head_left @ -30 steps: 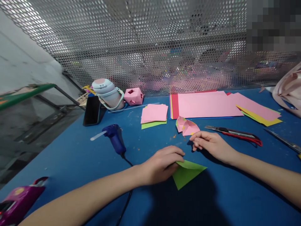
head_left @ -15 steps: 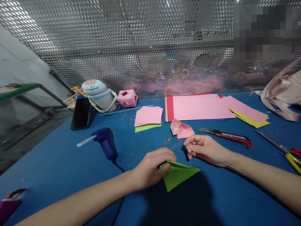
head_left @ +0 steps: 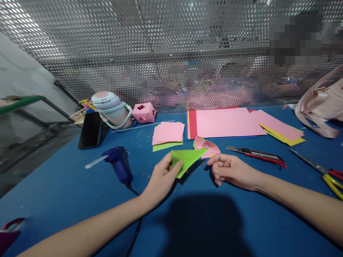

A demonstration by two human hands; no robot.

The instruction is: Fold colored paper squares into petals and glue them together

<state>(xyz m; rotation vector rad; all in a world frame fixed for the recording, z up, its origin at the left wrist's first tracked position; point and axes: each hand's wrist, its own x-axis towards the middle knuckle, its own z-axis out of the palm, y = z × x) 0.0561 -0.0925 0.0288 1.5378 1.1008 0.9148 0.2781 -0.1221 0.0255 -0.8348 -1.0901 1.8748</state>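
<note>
My left hand (head_left: 162,178) pinches a folded green paper triangle (head_left: 186,159) between thumb and fingers, raised a little above the blue table. The triangle's pointed tip reaches right, in front of a small folded pink paper piece (head_left: 213,147) with yellow and green spots, which it partly hides. My right hand (head_left: 232,169) rests just right of the triangle, its fingers loosely bent and apart, with nothing in them. Beyond the right hand lies a red and black utility knife (head_left: 257,155) with its blade out.
A blue glue gun (head_left: 120,166) with its cord lies left. Farther back are a phone (head_left: 90,130), a bottle (head_left: 114,109), a pink paper polyhedron (head_left: 144,112), small paper squares (head_left: 168,132) and large pink sheets (head_left: 227,123). Scissors (head_left: 318,167) lie right. A perforated metal screen (head_left: 171,78) stands behind.
My left hand has lifted the green paper up and away from me, turning it so its flat face shows. My right hand has barely moved, its fingers shifting slightly.
</note>
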